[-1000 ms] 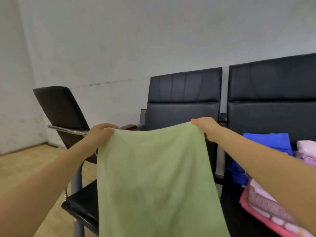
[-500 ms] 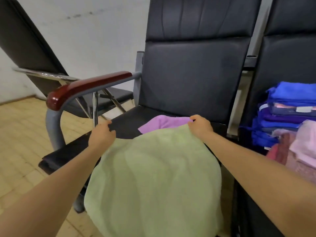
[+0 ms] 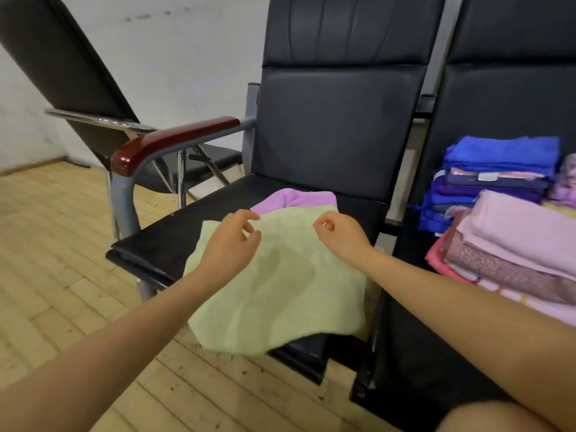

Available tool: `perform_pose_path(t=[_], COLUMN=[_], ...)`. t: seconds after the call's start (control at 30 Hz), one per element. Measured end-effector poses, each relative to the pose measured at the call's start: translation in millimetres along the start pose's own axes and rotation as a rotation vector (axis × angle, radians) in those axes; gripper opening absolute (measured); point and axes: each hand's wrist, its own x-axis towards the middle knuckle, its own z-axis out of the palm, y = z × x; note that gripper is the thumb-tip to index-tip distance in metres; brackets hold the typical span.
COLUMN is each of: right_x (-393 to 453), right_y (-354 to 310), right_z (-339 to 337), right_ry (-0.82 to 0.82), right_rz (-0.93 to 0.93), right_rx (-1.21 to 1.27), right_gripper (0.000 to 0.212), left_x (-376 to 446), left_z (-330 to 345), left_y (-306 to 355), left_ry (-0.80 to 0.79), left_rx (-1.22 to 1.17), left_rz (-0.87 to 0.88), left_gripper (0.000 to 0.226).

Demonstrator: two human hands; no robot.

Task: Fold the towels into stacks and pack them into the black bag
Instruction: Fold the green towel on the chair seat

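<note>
Since the earlier frames, the green towel [image 3: 274, 285] has been lowered from its raised, spread position and laid on the black chair seat [image 3: 174, 235], and both hands have been released from its far corners.

Green towel: spread flat on the seat, its near edge draped over the seat's front lip, its far edge overlapping a purple towel [image 3: 293, 198] lying farther back on the same seat.

Left hand [image 3: 230, 244]: held just above the towel's far left part; the fingers [image 3: 249, 218] are loosely curled, apart, with nothing held between them.

Right hand [image 3: 339, 235]: held just above the towel's far right part; the fingers are loosely curled with thumb and forefinger nearly meeting, no cloth seen between them.

Chair: black padded back, a reddish-brown armrest [image 3: 168, 141] on a grey metal frame at the left.

Right-hand seat [image 3: 414, 347]: a stack of blue and purple folded towels [image 3: 492, 176] is set at the far side; a stack of pink folded towels [image 3: 514, 251] is set nearer, touching the blue stack.

Folding chair [image 3: 78, 76]: black, placed at the far left beside the white wall.

Floor [image 3: 62, 260]: light wooden boards.
</note>
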Motion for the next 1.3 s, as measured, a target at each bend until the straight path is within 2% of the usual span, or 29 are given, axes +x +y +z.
perform_pose_path(t=[0.2, 0.27, 0.37, 0.53, 0.63, 0.77, 0.9, 1.0, 1.2, 1.3], right_x=[-84, -100, -106, -103, -104, -101, -89, -84, -87, -93], right_y=[-12, -11, -7, -12, -11, -12, -13, -13, -10, -11], right_z=[7, 2, -2, 6, 14, 21, 24, 22, 18, 17], right_ry=[-0.326, -0.468, -0.539, -0.472, -0.370, -0.329, -0.369, -0.397, -0.418, -0.443], right_rz=[-0.366, -0.529, -0.700, -0.650, -0.506, -0.336, -0.221, -0.140, -0.114, -0.195], right_rx=[-0.080, -0.206, -0.351, -0.304, -0.227, -0.131, -0.065, 0.037, 0.189, 0.102], right_gripper=[0.015, 0.019, 0.030, 0.020, 0.018, 0.019, 0.012, 0.011, 0.009, 0.021], left_x=[-58, -68, -80, -80, -79, -80, -81, -84, -75, -66], left_z=[-22, -24, -20, -12, -11, -8, 5, 14, 17, 13], left_y=[-15, -27, -38, -36, -26, -17, -16, -14, -13, -19], left_ry=[-0.263, -0.407, -0.571, -0.541, -0.548, -0.547, -0.476, -0.394, -0.236, -0.195], left_rx=[0.071, 0.140, 0.248, 0.304, 0.228, 0.143, 0.352, 0.450, 0.432, 0.378], left_rz=[0.033, 0.080, 0.134, 0.164, 0.179, 0.170, 0.147, 0.210, 0.375, 0.370], left_gripper=[0.014, 0.013, 0.017, 0.021, 0.011, 0.011, 0.040, 0.048, 0.032, 0.044])
